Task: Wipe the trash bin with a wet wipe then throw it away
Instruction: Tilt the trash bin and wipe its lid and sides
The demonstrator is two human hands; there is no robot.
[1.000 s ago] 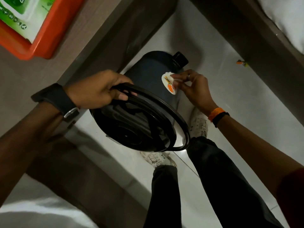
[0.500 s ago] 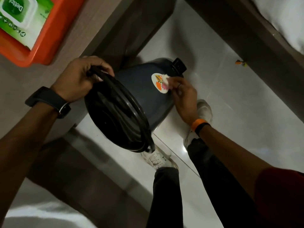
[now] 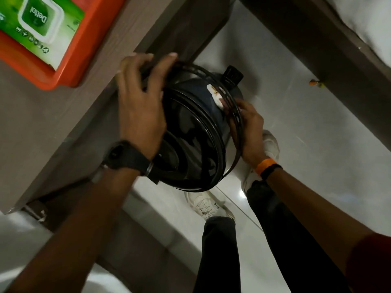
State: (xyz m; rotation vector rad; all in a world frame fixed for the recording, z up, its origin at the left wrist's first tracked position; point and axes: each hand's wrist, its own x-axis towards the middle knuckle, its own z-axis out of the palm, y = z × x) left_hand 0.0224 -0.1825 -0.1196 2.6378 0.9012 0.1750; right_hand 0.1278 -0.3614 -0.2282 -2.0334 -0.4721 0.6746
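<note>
The dark blue trash bin [image 3: 196, 94] is lifted off the floor and tilted, its black open mouth turned towards me. A round white sticker with orange marks [image 3: 215, 94] sits on its side. My left hand [image 3: 139, 106] grips the black rim and wire handle at the upper left. My right hand [image 3: 249, 132] presses against the bin's right side just below the sticker, behind the thin black handle ring. The wet wipe is mostly hidden under those fingers; I cannot make it out clearly.
A green Dettol wipes pack [image 3: 40, 24] lies in an orange tray [image 3: 69, 66] on the brown table top at upper left. A dark bed frame [image 3: 317, 49] runs along the upper right. My white shoes [image 3: 207, 206] stand on the white tiled floor below the bin.
The bin has turned and risen towards the table edge. My left hand shifted over the top of the rim. My right hand slid down from the sticker to the bin's lower right side.
</note>
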